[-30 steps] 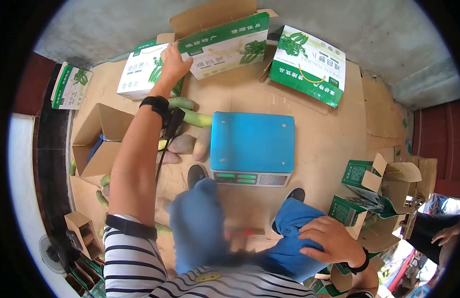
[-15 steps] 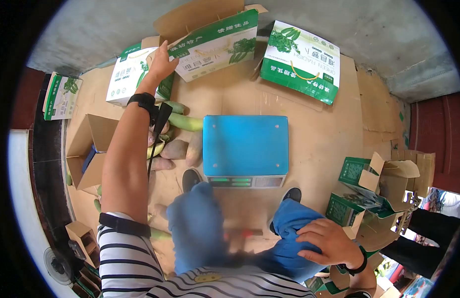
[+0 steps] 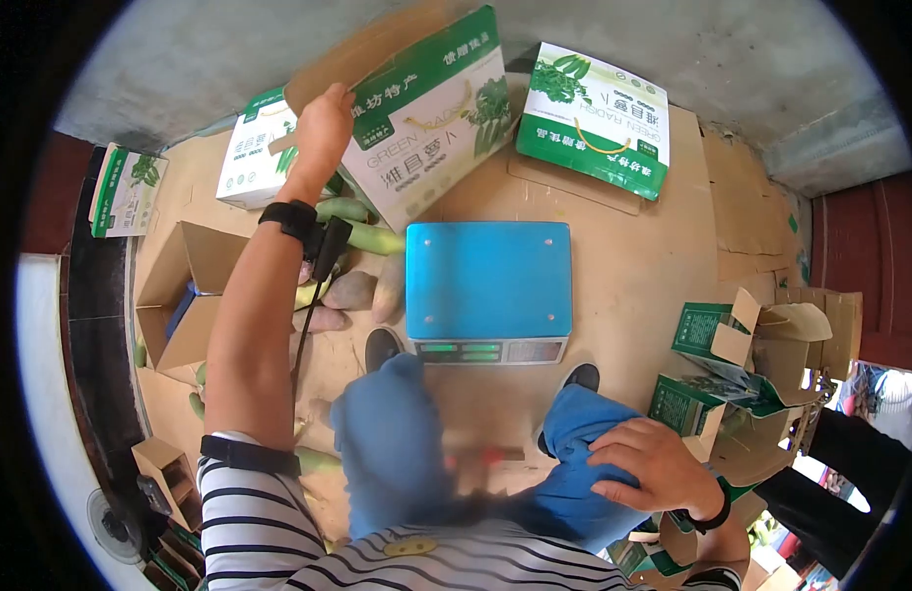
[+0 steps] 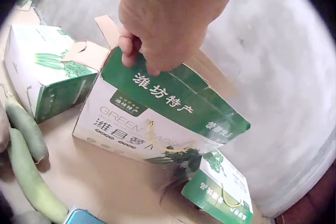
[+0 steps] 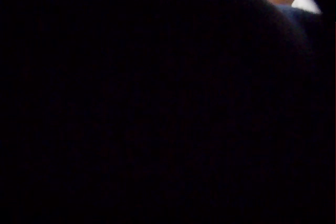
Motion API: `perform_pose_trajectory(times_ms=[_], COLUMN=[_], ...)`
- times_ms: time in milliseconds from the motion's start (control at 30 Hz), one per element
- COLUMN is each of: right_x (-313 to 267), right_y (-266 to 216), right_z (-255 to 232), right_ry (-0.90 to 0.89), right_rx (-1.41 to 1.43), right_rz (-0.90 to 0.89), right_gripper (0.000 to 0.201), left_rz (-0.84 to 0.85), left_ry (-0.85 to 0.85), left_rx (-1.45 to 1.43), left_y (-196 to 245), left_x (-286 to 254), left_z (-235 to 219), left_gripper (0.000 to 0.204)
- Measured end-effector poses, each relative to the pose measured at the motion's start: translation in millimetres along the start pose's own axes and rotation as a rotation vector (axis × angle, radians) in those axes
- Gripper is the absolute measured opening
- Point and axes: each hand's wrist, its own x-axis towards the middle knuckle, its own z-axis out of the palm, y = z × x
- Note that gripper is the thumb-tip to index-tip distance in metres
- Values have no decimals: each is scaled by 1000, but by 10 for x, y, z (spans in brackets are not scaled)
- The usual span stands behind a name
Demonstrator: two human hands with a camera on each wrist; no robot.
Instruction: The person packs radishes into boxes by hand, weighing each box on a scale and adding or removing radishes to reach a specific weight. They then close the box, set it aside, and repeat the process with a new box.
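Right hand (image 3: 653,468): on the knee, fingers loosely spread. Scale (image 3: 488,281): blue-topped, beyond the feet. Left hand (image 3: 325,128): fingers curled over the upper edge of an open carton (image 3: 431,128), beyond the scale, apparently pinching it. Closed carton (image 3: 599,118): right of that.

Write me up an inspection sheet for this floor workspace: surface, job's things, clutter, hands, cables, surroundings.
Surface: cardboard sheeting on the floor; blue-topped scale in the middle, display lit.
Job's things: printed radish carton, flap up, leaning at an angle.
Clutter: green radishes and reddish-brown roots left of the scale; open plain carton farther left; opened green cartons at right.
Hands: left hand grips the carton's top edge; right hand rests on the knee.
Cables: thin black cord by the left forearm; where it ends is unclear.
Surroundings: grey wall beyond; fan at lower left; someone's dark-clad legs at right.
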Motion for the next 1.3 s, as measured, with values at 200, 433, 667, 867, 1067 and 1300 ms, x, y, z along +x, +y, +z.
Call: perform_pose_trajectory(times_ms=[200, 433, 667, 867, 1067, 1300], right_x=[-117, -219, -248, -173, -96, -120], right_y=[-38, -90, -99, -63, -89, -421], right_z=[64, 103, 162, 192, 215, 132], right_ry=[23, 73, 102, 79, 64, 50], right_rx=[-14, -12, -29, -30, -37, -337], right_rz=[1, 12, -10, -60, -66, 0], right_gripper=[25, 24, 23, 23, 25, 28], left_rz=[-12, 131, 311, 169, 333, 385], left_ry=[78, -4, -235, -419, -499, -497], left_rx=[-83, -328, -295, -400, -435, -439], left_y=[123, 610, 850, 787, 638, 515], left_x=[-169, -919, -1802, -2158, -2245, -2247], left_z=[-671, -1608, -1744, -1734, -1765, -1879], left_gripper=[18, 15, 18, 13, 14, 15])
